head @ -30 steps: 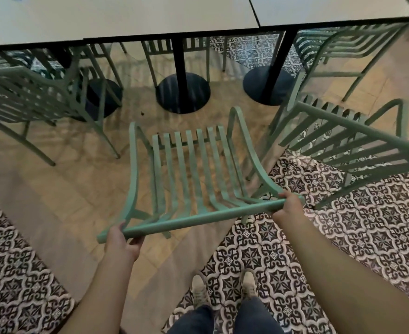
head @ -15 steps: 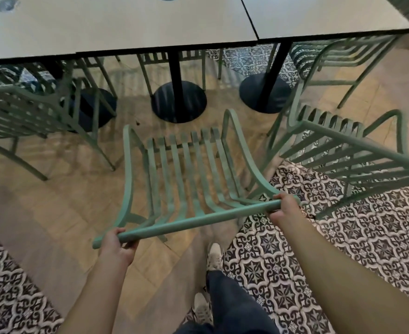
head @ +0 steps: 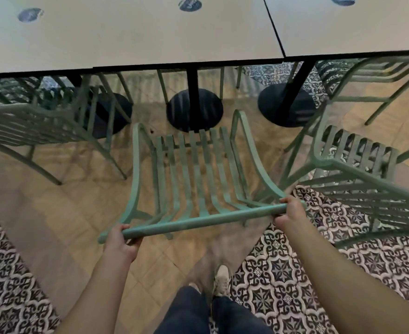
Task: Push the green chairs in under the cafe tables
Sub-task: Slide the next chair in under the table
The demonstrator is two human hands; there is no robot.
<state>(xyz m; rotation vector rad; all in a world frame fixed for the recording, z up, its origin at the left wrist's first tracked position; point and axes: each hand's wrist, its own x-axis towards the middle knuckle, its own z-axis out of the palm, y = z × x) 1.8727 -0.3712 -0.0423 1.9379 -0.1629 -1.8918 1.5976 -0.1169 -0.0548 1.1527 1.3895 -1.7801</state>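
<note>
Left hand, right hand gripping green chair

A gap of bare wooden floor is being left open between the held chair and the table edge. The way ahead is being blocked by the black pedestal base, and both sides are being crowded by 2 neighbouring chairs: left and right.

green slatted chair | upright, held by top rail | front edge near cafe table pedestal, not yet under
</note>
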